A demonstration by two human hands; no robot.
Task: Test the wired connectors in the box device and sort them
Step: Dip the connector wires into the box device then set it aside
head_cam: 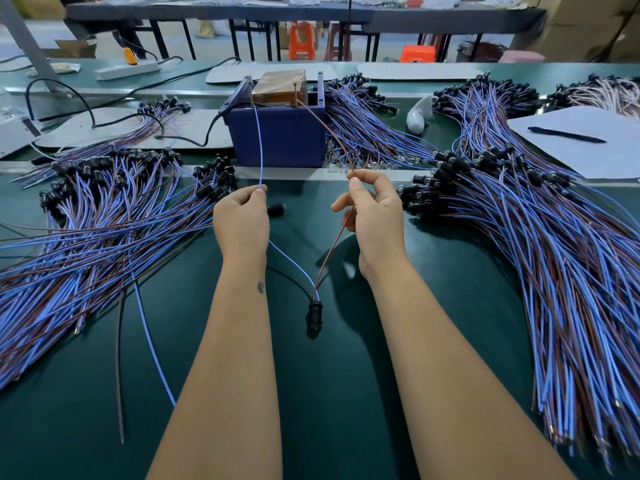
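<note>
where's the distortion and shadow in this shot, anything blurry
Head view: wide-angle bending curves the table's far edge and stretches the wire piles at the frame sides; soft shadows fall beside the right hand and black connector; the far benches and stools look slightly soft; the left hand is sharp.

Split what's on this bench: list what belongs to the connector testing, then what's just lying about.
Job:
- blue box device
- blue wire in left hand
- brown wire in right hand
- black connector
- left pile
- right pile

Lying about:
- pen on paper
- power strip
- white object
</note>
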